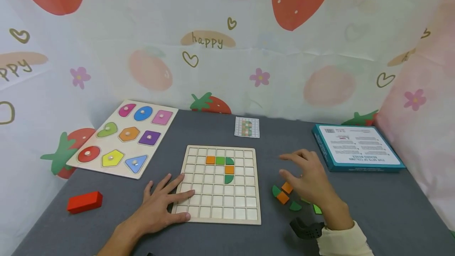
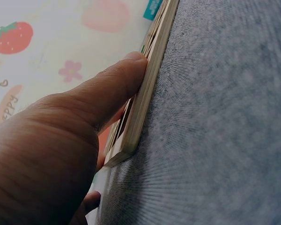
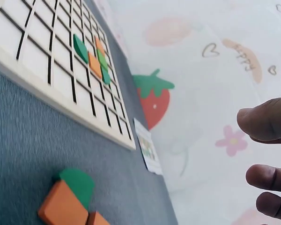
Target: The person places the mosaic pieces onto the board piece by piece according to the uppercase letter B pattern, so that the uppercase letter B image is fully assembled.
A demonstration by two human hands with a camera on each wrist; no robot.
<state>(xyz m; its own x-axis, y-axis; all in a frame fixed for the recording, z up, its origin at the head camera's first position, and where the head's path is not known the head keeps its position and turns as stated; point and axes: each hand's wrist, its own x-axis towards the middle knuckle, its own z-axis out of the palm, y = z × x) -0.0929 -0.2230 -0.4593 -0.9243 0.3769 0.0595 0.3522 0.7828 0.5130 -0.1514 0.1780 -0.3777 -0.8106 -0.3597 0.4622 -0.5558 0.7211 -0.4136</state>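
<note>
A wooden grid board [image 1: 209, 210] lies on the table with a few tiles set in its upper cells: orange squares [image 1: 229, 170], a light green square [image 1: 220, 160] and dark green quarter-rounds [image 1: 229, 179]. My left hand [image 1: 156, 208] rests on the board's left side, fingers spread; its thumb [image 2: 117, 82] lies along the near edge in the left wrist view. My right hand [image 1: 311, 177] hovers right of the board, thumb and fingers apart with nothing between them. Below it lie loose orange squares [image 1: 282, 197], dark green quarter-rounds [image 1: 295, 206] and light green tiles [image 1: 317, 209], partly hidden by the hand.
A small pattern card [image 1: 247, 127] lies behind the board. At the left are a knobbed shape puzzle [image 1: 117, 147] and a red block [image 1: 84, 202]. A teal flat box [image 1: 358, 148] sits at the right. A printed strawberry cloth [image 1: 213, 70] hangs behind the grey table.
</note>
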